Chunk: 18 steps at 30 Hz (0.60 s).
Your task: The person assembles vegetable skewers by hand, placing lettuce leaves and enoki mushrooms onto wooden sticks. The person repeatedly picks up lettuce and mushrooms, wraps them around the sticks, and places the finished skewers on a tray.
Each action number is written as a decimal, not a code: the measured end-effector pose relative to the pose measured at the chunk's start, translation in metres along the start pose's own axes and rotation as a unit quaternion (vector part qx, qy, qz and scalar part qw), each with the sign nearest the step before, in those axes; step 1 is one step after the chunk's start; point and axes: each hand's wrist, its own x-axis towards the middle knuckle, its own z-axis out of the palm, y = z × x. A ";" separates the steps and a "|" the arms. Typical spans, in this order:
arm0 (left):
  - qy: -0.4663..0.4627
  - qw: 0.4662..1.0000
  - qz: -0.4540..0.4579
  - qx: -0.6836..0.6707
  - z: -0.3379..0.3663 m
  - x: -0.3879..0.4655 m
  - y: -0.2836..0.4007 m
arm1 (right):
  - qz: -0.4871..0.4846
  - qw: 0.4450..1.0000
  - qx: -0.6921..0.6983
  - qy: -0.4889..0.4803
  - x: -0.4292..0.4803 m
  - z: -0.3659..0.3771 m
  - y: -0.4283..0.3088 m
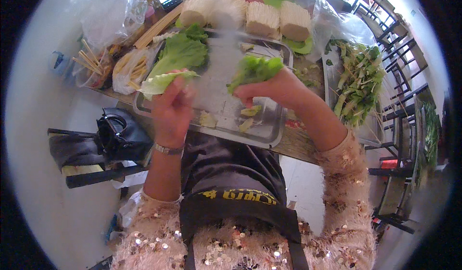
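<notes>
My left hand (172,102) pinches a pale lettuce piece (162,83) over the left side of a shallow steel tray (220,86). Over the tray's right side, my right hand (265,87) grips a bright green curly lettuce leaf (258,69), its fingers curled beneath. Larger lettuce leaves (184,51) lie at the tray's far left, beyond my left hand. Small lettuce scraps (208,119) rest on the tray floor near its front edge. Motion blurs the left fingers, and the leaf partly hides the right ones.
Blocks of thin pale strands (262,19) line the back. Wooden skewers (158,26), a bag of yellowish strips (130,68) and a tub of sticks (94,69) sit left. Skewered leafy greens (359,78) fill a right-hand tray. A black bag (119,129) lies beside the wooden table (297,145).
</notes>
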 end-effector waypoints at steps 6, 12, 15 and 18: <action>-0.070 0.893 -0.128 0.426 0.015 -0.015 0.018 | -0.044 0.876 -0.470 0.101 0.000 0.006 0.012; -0.148 0.860 -0.124 0.473 0.009 -0.017 0.013 | -0.127 0.898 -0.403 0.124 0.008 0.008 0.000; -0.235 0.850 -0.042 0.470 0.011 -0.016 -0.001 | -0.096 0.953 -0.270 0.094 0.008 0.018 -0.013; -0.246 0.831 -0.109 0.487 0.018 -0.019 0.011 | -0.096 0.963 -0.241 0.073 0.009 0.026 -0.012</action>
